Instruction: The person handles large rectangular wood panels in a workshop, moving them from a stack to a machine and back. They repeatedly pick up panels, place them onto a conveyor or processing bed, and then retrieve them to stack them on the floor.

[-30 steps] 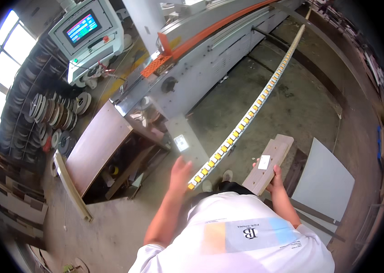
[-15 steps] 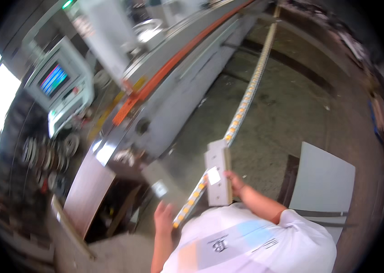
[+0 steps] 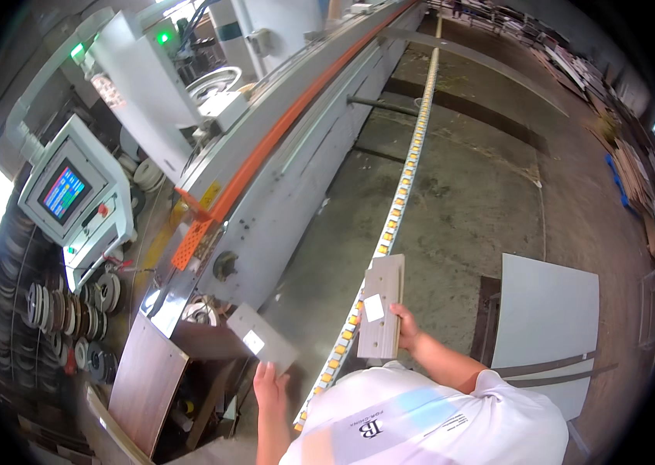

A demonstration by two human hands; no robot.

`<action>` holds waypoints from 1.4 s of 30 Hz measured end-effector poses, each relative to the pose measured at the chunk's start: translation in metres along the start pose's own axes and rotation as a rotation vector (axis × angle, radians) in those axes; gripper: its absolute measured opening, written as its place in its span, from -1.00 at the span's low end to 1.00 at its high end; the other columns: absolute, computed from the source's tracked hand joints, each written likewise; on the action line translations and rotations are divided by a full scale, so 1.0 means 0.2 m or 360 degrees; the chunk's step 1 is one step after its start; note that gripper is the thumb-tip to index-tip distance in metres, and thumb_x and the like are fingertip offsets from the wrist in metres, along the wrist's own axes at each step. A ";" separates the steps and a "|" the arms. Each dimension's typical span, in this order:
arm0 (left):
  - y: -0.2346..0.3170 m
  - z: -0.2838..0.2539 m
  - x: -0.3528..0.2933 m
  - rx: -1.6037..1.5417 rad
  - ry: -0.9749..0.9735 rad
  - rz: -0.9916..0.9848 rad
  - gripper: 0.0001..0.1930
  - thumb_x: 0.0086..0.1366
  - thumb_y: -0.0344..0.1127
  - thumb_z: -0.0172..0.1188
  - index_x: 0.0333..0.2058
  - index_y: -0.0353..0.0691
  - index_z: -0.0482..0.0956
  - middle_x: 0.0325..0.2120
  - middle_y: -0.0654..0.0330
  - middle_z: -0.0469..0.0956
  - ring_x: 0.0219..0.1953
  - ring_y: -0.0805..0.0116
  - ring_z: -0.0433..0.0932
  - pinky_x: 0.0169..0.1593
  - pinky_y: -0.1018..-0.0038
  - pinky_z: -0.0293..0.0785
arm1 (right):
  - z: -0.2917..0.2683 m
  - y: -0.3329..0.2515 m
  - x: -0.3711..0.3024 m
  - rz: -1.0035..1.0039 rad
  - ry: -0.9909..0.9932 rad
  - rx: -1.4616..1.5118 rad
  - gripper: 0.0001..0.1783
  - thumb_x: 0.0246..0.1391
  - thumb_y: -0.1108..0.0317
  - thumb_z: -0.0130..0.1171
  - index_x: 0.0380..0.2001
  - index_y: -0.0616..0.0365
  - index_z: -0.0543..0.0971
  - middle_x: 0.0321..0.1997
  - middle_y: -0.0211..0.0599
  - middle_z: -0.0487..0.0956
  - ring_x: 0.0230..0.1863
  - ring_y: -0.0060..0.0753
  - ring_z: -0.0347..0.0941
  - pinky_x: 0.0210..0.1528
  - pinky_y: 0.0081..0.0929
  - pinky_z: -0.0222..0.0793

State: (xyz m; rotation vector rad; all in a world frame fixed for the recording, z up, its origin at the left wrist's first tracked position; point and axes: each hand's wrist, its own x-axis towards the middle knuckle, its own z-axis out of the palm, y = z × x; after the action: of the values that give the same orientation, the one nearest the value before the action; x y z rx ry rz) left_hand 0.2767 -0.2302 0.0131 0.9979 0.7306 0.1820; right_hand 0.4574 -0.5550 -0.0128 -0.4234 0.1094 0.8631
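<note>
My left hand (image 3: 268, 381) is low, left of the conveyor strip, its fingers closed at the near edge of a small grey-brown board (image 3: 260, 336) with a white label. The board is tilted, and its far end reaches toward the open wooden cabinet. My right hand (image 3: 407, 326) grips the right side of a short stack of narrow boards (image 3: 381, 306), which has small holes and a white label on its top face. This stack is held above the strip with yellow rollers (image 3: 341, 350), in front of my white shirt (image 3: 420, 418). Fingertips under the boards are hidden.
A long grey machine with an orange rail (image 3: 265, 147) runs away at left. Beside it are a control panel (image 3: 64, 190) and rolls of edging (image 3: 72, 314). An open wooden cabinet (image 3: 145, 380) stands at near left. A pale grey panel (image 3: 548, 310) lies at right.
The view has shifted, so the machine and panel sit lower and further left. Blur has lessened. Both hands keep their boards, and the left board sits lower in view.
</note>
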 end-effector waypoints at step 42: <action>0.54 -0.14 1.96 -0.0060 0.0652 0.0355 -0.26 0.40 -0.39 0.15 0.49 -0.09 0.06 -0.26 0.24 0.65 -0.29 0.43 0.62 -0.31 0.39 0.60 | 0.17 -0.21 1.13 0.0652 0.0264 -0.0649 -0.13 0.05 -0.06 0.20 0.32 0.28 0.32 0.27 -0.04 0.46 0.33 0.07 0.39 0.31 0.03 0.36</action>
State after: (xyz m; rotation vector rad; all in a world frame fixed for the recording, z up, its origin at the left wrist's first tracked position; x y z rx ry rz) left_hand 0.5725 0.0283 -0.0949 1.0165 0.9821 0.6052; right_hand 0.6337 -0.4034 -0.0283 -0.8757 0.1778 1.2589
